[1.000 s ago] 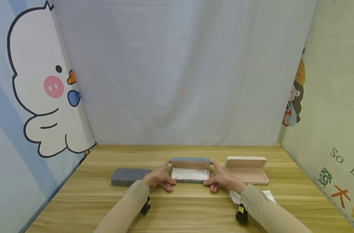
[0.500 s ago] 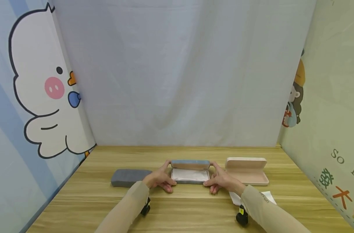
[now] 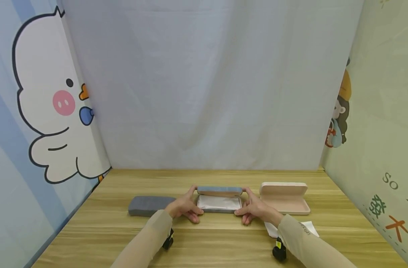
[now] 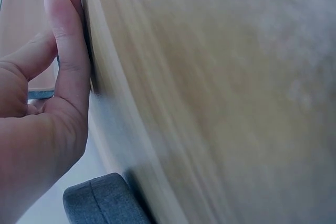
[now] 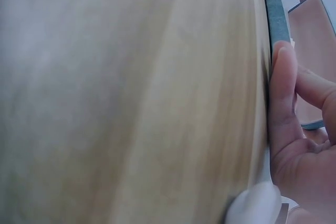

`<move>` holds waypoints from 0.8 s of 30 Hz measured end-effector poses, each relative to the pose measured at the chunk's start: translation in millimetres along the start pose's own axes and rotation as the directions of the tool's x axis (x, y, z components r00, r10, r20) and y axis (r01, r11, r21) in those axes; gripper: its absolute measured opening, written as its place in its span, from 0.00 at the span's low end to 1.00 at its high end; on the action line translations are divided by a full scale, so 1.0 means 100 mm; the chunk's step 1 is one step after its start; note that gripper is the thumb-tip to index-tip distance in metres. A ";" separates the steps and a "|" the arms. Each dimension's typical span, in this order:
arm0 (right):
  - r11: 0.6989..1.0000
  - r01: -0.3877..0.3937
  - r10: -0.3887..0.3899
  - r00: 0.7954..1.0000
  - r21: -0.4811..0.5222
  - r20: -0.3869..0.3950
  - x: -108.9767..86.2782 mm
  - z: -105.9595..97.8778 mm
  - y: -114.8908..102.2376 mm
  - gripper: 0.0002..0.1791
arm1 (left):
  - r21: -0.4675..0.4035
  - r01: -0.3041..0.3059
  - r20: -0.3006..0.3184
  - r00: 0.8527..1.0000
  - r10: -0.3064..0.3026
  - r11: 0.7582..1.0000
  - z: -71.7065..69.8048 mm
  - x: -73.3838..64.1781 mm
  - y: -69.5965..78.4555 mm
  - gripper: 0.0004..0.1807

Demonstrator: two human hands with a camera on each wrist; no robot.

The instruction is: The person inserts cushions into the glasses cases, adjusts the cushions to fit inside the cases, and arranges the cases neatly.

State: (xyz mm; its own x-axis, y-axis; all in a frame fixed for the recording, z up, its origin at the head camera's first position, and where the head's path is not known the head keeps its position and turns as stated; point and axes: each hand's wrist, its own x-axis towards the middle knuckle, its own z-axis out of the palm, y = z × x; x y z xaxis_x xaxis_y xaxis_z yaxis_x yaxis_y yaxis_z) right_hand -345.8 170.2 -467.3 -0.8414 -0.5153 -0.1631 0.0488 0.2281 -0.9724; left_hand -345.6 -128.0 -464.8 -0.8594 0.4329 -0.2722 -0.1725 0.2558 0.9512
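Note:
A blue-grey glasses case (image 3: 219, 190) lies on the table with its lid raised partway, tilted forward over the base. Inside its base sits a flat white cloth or packet (image 3: 219, 203). My left hand (image 3: 185, 205) holds the left end, thumb at the front corner and a finger up at the lid. The right hand (image 3: 256, 207) holds the right end the same way. The lid's pink lining (image 4: 23, 24) shows in the left wrist view, beyond the fingers. In the right wrist view the case's front edge (image 5: 276, 14) runs past my thumb.
A closed grey glasses case (image 3: 149, 205) lies left, partly behind the left arm. On the right stands an open pale pink glasses case (image 3: 285, 204). A white cloth (image 3: 309, 227) lies partly under the right forearm. A pale curtain (image 3: 204, 93) hangs behind the table (image 3: 220, 245).
The blue-grey case's lid has tipped a little further down toward me. Both hands keep their places at its ends. The head view has shifted slightly.

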 end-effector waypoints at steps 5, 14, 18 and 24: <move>1.000 0.003 -0.003 1.000 -0.001 -0.001 -0.01 0.01 0.00 0.47 | 0.003 0.002 -0.004 1.000 -0.002 1.000 0.01 0.00 0.00 0.60; 1.000 0.000 0.000 1.000 0.006 0.003 0.00 0.01 0.01 0.44 | 0.002 -0.001 -0.004 1.000 0.001 1.000 0.01 -0.01 0.00 0.58; 1.000 0.004 -0.004 1.000 0.008 0.006 0.00 0.00 0.00 0.43 | 0.007 -0.002 -0.005 1.000 0.003 1.000 0.01 -0.01 0.01 0.55; 1.000 0.007 -0.008 1.000 0.009 0.015 0.01 0.01 0.00 0.39 | 0.006 -0.002 -0.003 1.000 0.002 1.000 0.02 -0.03 0.04 0.53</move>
State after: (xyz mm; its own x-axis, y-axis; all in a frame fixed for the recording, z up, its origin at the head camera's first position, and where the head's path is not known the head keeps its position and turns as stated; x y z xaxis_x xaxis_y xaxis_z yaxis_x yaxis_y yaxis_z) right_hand -346.0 169.2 -467.3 -0.8337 -0.5291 -0.1582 0.0472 0.2171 -0.9750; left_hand -342.7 -126.3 -460.5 -0.8609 0.4312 -0.2700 -0.1678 0.2604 0.9508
